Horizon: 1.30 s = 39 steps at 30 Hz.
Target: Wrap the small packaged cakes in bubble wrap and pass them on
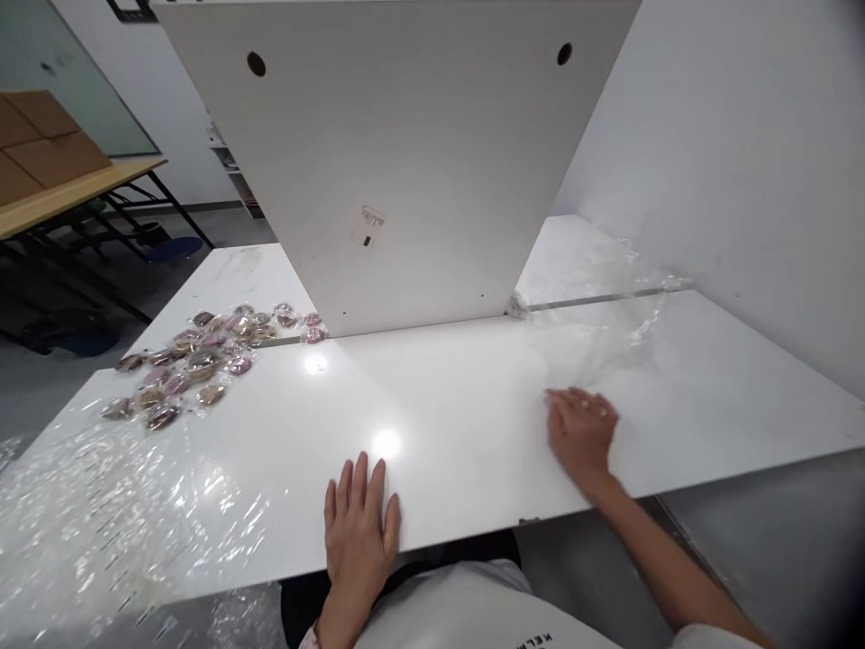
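My left hand [358,523] lies flat at the front edge of the white table [439,406], its fingers stretched out and nothing in them. To the right, my right hand [582,434] rests on the tabletop with its fingers curled and closed. Whatever they may hold is hidden. Just beyond that hand spreads a thin, clear plastic film [628,338], crumpled toward the wall; whether the fingers grip it I cannot make out. A pile of small, individually wrapped pieces [203,361], brown, tan and pinkish, sits at the left of the table.
A sheet of clear plastic packaging [114,523] covers the table's left front and hangs over its edge. An upright white panel [412,180] rises behind the tabletop. A white wall [730,162] bounds the right side. Cardboard boxes [54,144] stand on another table at far left.
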Tool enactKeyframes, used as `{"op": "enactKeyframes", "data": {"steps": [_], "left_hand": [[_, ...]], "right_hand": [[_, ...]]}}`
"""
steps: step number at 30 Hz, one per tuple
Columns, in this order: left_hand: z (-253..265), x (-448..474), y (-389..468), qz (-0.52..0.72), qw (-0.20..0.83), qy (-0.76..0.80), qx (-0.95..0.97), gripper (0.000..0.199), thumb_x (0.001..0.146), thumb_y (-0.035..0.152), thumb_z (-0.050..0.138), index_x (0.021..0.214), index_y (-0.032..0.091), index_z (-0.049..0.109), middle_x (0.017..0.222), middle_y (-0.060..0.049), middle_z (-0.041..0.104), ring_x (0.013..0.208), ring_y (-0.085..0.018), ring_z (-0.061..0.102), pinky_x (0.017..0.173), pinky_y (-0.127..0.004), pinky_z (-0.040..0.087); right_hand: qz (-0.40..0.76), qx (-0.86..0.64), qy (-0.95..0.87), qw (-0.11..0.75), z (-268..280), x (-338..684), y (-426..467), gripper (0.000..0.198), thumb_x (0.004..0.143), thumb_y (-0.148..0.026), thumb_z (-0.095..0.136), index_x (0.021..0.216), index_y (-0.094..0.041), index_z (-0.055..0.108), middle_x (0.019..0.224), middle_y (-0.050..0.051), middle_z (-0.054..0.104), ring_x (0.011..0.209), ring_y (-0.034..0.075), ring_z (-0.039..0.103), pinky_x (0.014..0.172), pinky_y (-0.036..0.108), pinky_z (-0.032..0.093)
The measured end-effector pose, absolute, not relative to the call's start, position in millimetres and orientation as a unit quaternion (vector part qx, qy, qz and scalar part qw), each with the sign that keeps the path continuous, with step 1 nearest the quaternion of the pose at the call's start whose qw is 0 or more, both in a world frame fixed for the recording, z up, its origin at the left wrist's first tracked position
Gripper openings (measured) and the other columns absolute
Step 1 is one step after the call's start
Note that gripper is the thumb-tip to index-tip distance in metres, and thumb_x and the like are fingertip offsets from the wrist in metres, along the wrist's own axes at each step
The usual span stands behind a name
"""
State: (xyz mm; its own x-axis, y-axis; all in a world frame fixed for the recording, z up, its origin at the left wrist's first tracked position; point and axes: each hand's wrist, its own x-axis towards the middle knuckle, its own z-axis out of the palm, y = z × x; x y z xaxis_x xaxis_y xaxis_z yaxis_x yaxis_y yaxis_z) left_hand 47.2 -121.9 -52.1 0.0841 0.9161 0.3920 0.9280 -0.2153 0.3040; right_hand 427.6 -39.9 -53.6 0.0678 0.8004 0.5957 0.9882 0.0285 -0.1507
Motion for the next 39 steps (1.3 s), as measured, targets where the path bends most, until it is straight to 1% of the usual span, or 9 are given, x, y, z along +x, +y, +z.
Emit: {"op": "enactKeyframes", "data": {"steps": [5, 10, 16, 20, 24, 28, 31, 34, 39], "left_hand": [[-25.0, 35.5, -116.5, -0.348, -0.217, -0.652, -0.637, 0.044, 0.097, 0.043, 0.045, 0.132, 0.02, 0.058, 0.139, -0.012, 0.06, 0.137, -0.031, 0.048, 0.116, -0.054, 0.031], [18.7, 10.5, -103.0, -0.354, -0.465, -0.623, -0.519, 0.06, 0.094, 0.058, 0.042, 0.139, 0.019, 0.048, 0.124, -0.013, 0.068, 0.104, -0.023, 0.068, 0.091, -0.038, 0.053], [38.3, 26.1, -84.7, -0.166, -0.365, -0.646, -0.649, 0.074, 0.087, 0.064, 0.055, 0.145, 0.019, 0.042, 0.108, -0.011, 0.071, 0.085, -0.023, 0.068, 0.073, -0.033, 0.049], [36.2, 74.1, -71.8, -0.098, -0.258, -0.615, -0.739, 0.067, 0.089, 0.066, 0.052, 0.133, 0.015, 0.051, 0.107, -0.013, 0.07, 0.094, -0.028, 0.066, 0.074, -0.034, 0.046], [28.6, 109.2, -66.6, -0.116, -0.263, -0.572, -0.768, 0.07, 0.089, 0.074, 0.042, 0.124, 0.015, 0.057, 0.106, -0.012, 0.069, 0.098, -0.028, 0.065, 0.076, -0.034, 0.045], [26.5, 116.8, -70.0, -0.137, -0.319, -0.561, -0.751, 0.075, 0.09, 0.077, 0.035, 0.129, 0.017, 0.056, 0.111, -0.011, 0.068, 0.102, -0.027, 0.064, 0.078, -0.034, 0.046], [28.1, 121.7, -73.6, -0.128, -0.245, -0.544, -0.792, 0.059, 0.087, 0.063, 0.058, 0.123, 0.016, 0.06, 0.118, -0.014, 0.064, 0.112, -0.03, 0.058, 0.081, -0.035, 0.046], [28.9, 127.9, -74.5, -0.107, -0.208, -0.535, -0.812, 0.02, 0.094, 0.033, 0.054, 0.099, 0.018, 0.066, 0.102, -0.01, 0.068, 0.099, -0.025, 0.061, 0.075, -0.032, 0.046], [24.5, 96.8, -78.7, -0.197, -0.331, -0.619, -0.685, 0.033, 0.096, 0.033, 0.041, 0.075, 0.019, 0.062, 0.07, -0.004, 0.066, 0.062, -0.016, 0.061, 0.062, -0.029, 0.044]], "right_hand": [[0.045, -0.49, -0.797, 0.351, -15.9, 264.2, -116.7, 0.034, 0.094, -0.013, 0.045, 0.114, -0.027, 0.069, 0.108, 0.003, 0.074, 0.106, 0.023, 0.062, 0.102, 0.047, 0.04], [0.292, -0.277, -0.878, 0.258, 11.4, 196.4, -154.4, 0.032, 0.095, -0.019, 0.047, 0.112, -0.032, 0.072, 0.114, -0.002, 0.073, 0.121, 0.02, 0.057, 0.115, 0.05, 0.032], [0.399, -0.203, -0.853, 0.269, 53.2, 211.8, -154.3, 0.034, 0.097, -0.018, 0.04, 0.112, -0.026, 0.07, 0.12, 0.002, 0.07, 0.108, 0.015, 0.065, 0.097, 0.036, 0.051], [0.264, -0.391, -0.81, 0.348, 66.5, 248.8, -109.6, 0.033, 0.1, -0.034, 0.044, 0.128, -0.031, 0.062, 0.127, 0.004, 0.066, 0.123, 0.022, 0.057, 0.106, 0.047, 0.045], [0.142, -0.605, -0.737, 0.265, 32.2, 299.5, -52.8, 0.061, 0.093, -0.06, 0.049, 0.144, -0.027, 0.049, 0.158, 0.01, 0.037, 0.146, 0.036, 0.029, 0.115, 0.062, 0.025], [0.223, -0.717, -0.603, 0.271, 2.0, 331.5, -21.7, 0.081, 0.089, -0.074, 0.039, 0.153, -0.025, 0.033, 0.156, 0.014, 0.038, 0.134, 0.033, 0.047, 0.109, 0.051, 0.039], [0.256, -0.744, -0.554, 0.273, 0.3, 328.5, -4.6, 0.085, 0.087, -0.078, 0.036, 0.153, -0.025, 0.032, 0.148, 0.014, 0.048, 0.122, 0.03, 0.057, 0.104, 0.046, 0.043], [0.211, -0.747, -0.586, 0.233, 3.0, 310.4, 17.2, 0.089, 0.081, -0.077, 0.05, 0.15, -0.023, 0.036, 0.138, 0.014, 0.057, 0.123, 0.033, 0.055, 0.104, 0.049, 0.041], [0.216, -0.753, -0.6, 0.162, -4.9, 290.9, 48.8, 0.028, 0.085, -0.042, 0.059, 0.104, -0.024, 0.068, 0.103, 0.007, 0.07, 0.1, 0.027, 0.063, 0.09, 0.041, 0.047]]}}
